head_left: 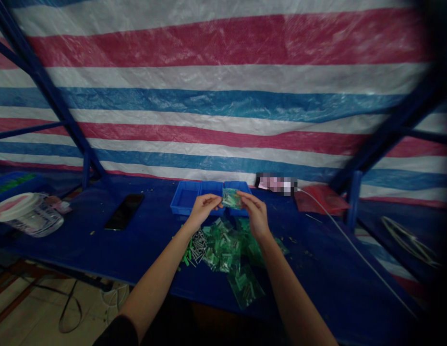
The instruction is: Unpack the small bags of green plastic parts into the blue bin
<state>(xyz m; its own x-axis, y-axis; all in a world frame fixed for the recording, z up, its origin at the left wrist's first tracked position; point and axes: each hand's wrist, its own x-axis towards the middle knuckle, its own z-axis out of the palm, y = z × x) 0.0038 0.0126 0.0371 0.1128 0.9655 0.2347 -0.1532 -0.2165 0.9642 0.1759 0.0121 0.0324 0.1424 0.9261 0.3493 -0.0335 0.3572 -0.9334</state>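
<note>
Between my two hands is a small clear plastic bag (231, 198) with a green tint and small parts inside. My left hand (206, 207) pinches its left edge, and my right hand (255, 211) grips its upper right edge. Just behind the bag stand blue plastic bins (186, 196) in a row. Below my hands lies a heap of similar filled bags (221, 247). To the left of that heap are loose silver screws (199, 245) and green plastic wall plugs (187, 254). One more filled bag (246, 287) lies near the table's front edge.
A black phone (124, 211) and a white bucket (29, 214) are on the left of the blue table (97, 252). At the back right, a lit screen (275, 183) with a white cable (338, 225) lies beside red plastic bags (320, 199). Blue frame posts flank a striped tarp (223, 110).
</note>
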